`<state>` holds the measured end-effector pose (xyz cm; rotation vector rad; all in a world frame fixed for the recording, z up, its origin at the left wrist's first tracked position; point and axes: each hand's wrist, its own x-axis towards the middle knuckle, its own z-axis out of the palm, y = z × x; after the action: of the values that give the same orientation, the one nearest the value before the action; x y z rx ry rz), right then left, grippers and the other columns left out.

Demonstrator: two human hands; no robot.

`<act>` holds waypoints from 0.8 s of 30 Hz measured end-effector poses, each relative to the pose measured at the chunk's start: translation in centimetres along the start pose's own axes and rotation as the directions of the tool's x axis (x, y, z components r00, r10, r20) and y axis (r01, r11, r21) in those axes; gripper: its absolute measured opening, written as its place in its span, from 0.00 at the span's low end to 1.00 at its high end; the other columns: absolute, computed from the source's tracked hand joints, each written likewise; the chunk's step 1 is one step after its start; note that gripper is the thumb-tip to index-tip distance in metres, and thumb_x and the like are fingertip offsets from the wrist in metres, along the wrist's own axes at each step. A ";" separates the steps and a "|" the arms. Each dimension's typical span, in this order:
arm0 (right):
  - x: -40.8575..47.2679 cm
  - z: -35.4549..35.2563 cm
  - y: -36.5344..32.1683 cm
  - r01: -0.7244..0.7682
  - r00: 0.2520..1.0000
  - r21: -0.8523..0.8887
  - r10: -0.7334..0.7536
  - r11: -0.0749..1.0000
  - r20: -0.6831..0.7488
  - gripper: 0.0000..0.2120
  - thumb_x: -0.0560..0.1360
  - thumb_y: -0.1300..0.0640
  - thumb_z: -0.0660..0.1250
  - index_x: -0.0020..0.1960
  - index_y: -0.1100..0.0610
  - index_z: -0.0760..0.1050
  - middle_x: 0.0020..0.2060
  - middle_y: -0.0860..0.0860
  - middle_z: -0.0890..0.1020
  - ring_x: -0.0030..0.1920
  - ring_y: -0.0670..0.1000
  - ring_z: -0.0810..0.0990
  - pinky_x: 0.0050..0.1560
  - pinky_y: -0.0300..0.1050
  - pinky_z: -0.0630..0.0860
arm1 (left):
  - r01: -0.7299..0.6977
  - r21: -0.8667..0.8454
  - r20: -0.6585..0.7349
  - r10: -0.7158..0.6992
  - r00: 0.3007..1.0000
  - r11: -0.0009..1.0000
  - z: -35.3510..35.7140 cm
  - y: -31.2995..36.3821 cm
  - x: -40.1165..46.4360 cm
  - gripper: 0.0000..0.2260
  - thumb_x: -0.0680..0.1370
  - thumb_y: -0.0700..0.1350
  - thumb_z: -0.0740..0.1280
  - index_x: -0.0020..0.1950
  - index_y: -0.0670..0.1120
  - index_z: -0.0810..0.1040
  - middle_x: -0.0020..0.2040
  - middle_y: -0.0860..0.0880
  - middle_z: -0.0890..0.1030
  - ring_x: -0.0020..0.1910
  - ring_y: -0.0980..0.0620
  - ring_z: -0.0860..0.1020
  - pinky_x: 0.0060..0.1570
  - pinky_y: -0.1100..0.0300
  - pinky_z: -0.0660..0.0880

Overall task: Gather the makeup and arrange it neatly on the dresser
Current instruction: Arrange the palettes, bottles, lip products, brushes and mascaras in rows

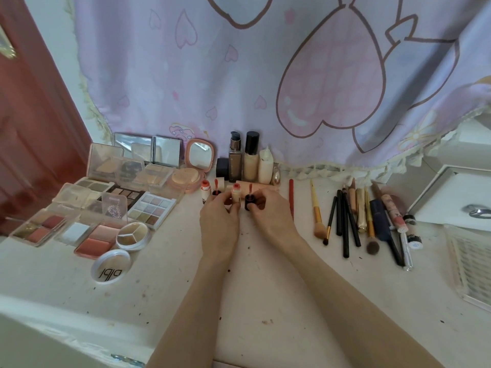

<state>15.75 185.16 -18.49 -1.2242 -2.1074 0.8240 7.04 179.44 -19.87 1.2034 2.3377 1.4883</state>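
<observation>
Fingers of left hand [219, 216] and right hand [268, 211] pinching small upright lip-gloss tubes [235, 196], probably light, slick, tippy; best gripped low around body.

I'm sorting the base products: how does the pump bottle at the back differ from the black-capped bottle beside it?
The pump bottle has a dark grey pump head and a brownish, darker body; the black-capped bottle has a round black cap and a pale beige body. The pump bottle looks squarer, the black-capped bottle rounder. Both stand upright, side by side, against the curtain.
</observation>
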 end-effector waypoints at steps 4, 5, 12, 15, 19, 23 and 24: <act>0.1 0.3 0.1 -0.002 1.000 0.009 0.002 1.000 -0.009 0.09 0.75 0.59 0.65 0.55 0.60 0.76 0.53 0.55 0.79 0.54 0.54 0.76 0.57 0.50 0.74 | 0.031 -0.050 0.001 -0.031 1.000 0.998 0.0 0.1 -0.2 0.10 0.76 0.39 0.65 0.58 0.44 0.78 0.52 0.47 0.80 0.50 0.51 0.75 0.50 0.63 0.68; 0.1 0.4 0.2 -0.003 1.000 0.013 0.003 1.000 -0.012 0.09 0.75 0.59 0.66 0.55 0.60 0.76 0.52 0.55 0.79 0.54 0.54 0.76 0.57 0.51 0.73 | 0.039 -0.066 -0.001 -0.039 0.999 0.997 -0.1 0.2 -0.2 0.10 0.76 0.39 0.65 0.57 0.44 0.78 0.51 0.48 0.80 0.48 0.52 0.75 0.49 0.64 0.68; 0.0 0.7 0.2 0.006 0.999 -0.004 -0.006 1.000 -0.042 0.11 0.75 0.60 0.65 0.57 0.60 0.76 0.53 0.55 0.79 0.54 0.53 0.76 0.57 0.48 0.74 | 0.056 -0.052 -0.012 -0.056 0.998 0.997 -0.1 0.3 -0.3 0.07 0.76 0.39 0.66 0.53 0.44 0.77 0.48 0.50 0.79 0.45 0.54 0.73 0.47 0.65 0.67; -0.1 0.5 0.1 0.003 0.999 -0.003 -0.003 1.000 -0.032 0.12 0.76 0.60 0.65 0.58 0.60 0.75 0.54 0.56 0.79 0.54 0.53 0.76 0.57 0.47 0.73 | 0.065 -0.032 -0.008 -0.065 0.998 0.997 -0.2 0.4 -0.3 0.07 0.76 0.40 0.65 0.54 0.43 0.77 0.48 0.49 0.80 0.45 0.55 0.73 0.47 0.65 0.67; -0.8 -0.3 -0.3 -0.019 1.000 0.033 0.019 0.999 -0.012 0.16 0.77 0.60 0.64 0.64 0.60 0.71 0.58 0.55 0.77 0.59 0.53 0.75 0.59 0.44 0.72 | 0.055 -0.028 0.014 -0.055 0.998 0.998 -0.5 0.7 -0.7 0.09 0.77 0.41 0.65 0.56 0.42 0.76 0.51 0.47 0.80 0.45 0.56 0.73 0.46 0.67 0.66; -2.4 -1.8 0.0 -0.010 1.000 0.062 0.012 0.998 -0.026 0.17 0.77 0.58 0.63 0.66 0.58 0.69 0.59 0.53 0.76 0.55 0.49 0.75 0.56 0.39 0.70 | 0.041 -0.058 -0.035 -0.043 0.998 0.997 -1.0 1.2 -1.7 0.10 0.79 0.41 0.62 0.59 0.43 0.74 0.51 0.48 0.79 0.46 0.56 0.73 0.46 0.67 0.65; -2.9 -2.4 0.1 0.002 0.999 0.062 0.000 0.998 -0.035 0.17 0.77 0.58 0.64 0.65 0.57 0.70 0.58 0.52 0.77 0.53 0.48 0.75 0.54 0.38 0.70 | 0.010 -0.071 -0.066 -0.015 0.998 0.997 -1.0 1.5 -2.0 0.09 0.79 0.42 0.62 0.58 0.43 0.74 0.49 0.49 0.78 0.45 0.55 0.73 0.45 0.67 0.65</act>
<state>18.74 183.21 -17.50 -1.1971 -2.0393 0.8548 8.67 177.68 -18.74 1.1370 2.3080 1.6164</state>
